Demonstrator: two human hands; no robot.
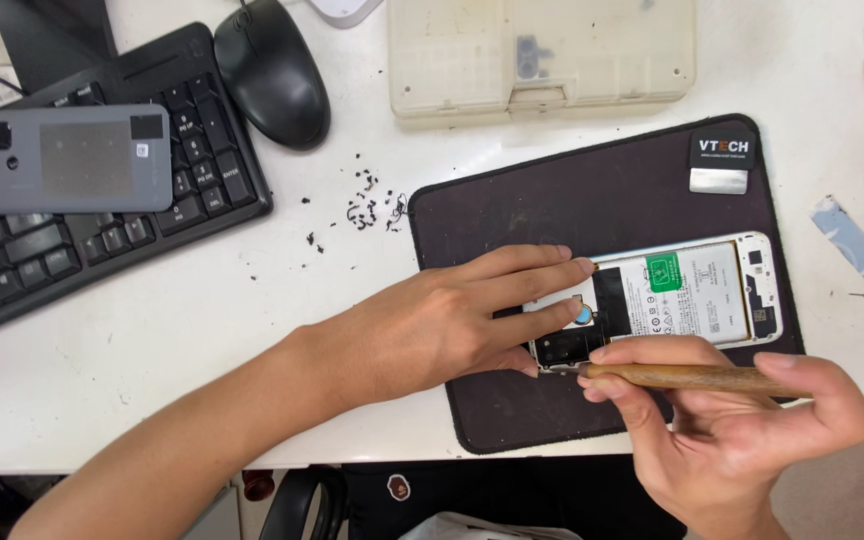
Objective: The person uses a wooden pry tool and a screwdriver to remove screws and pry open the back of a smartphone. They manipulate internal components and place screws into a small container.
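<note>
Left hand (452, 315) flat on the opened phone (697, 295), fingers pinning its end; right hand (742, 420) pinches a wooden-handled tool (697, 377), tip just beside those fingers.

White table (202, 330); on it keyboard (102, 250); mouse (272, 70); dark mat (512, 210); plastic case (542, 55).

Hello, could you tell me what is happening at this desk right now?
A person is working on an opened smartphone that lies back-off on a dark work mat, its battery exposed. The left hand presses flat on the phone's end, steadying it. The right hand grips a wooden-handled tool, its tip at the phone's lower edge. The phone's grey back cover rests on a black keyboard, beside a black mouse.
</note>
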